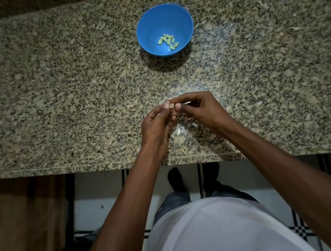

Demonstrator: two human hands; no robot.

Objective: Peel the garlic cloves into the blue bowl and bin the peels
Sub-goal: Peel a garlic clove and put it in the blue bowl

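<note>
The speckled granite worktop (pixel 65 87) is showing a mottled pattern of beige, grey and black flecks. At twelve o'clock from the hands, the round bright blue plastic bowl (pixel 144 27) is showing a plain, unpatterned wall, and the small peeled garlic cloves (pixel 168 42) in it are looking pale yellow-green. The thin papery garlic peels (pixel 180 130) are looking whitish. At six o'clock, the white floor tiles (pixel 90 205) are carrying black lines and a black-and-white checked strip.
</note>
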